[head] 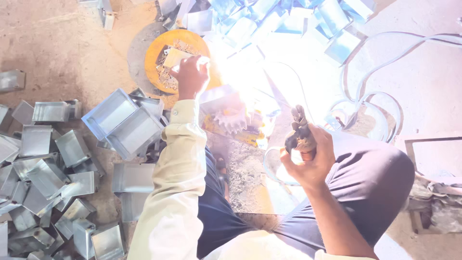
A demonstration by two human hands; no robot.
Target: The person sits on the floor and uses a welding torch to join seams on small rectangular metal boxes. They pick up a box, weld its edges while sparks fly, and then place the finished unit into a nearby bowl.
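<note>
1. The right hand (310, 156) has its fingers clamped on a dark welding electrode holder (299, 129), long axis pointing forward to the glare.
2. The left hand (191, 76), fingers closed, presses a small pale metal piece (174, 57) ahead-left, over the round orange tray (153, 50).

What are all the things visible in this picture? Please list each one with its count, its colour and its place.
open grey sheet-metal boxes: many, grey, heaped on the floor at left
bluish sheet-metal boxes: many, blue-tinted, piled at top
round yellow dish: one, yellow, upper centre, holding small metal bits
toothed grey metal wheel: one, pale grey, centre, beside the bright glare
pale cable: one, whitish, looping over the floor at right
dark welding holder: one, black, centre right
sandy ground: brown, upper left
left hand: cream sleeve, over the dish edge; its grip cannot be told
right hand: bare arm, gripping the holder
</note>
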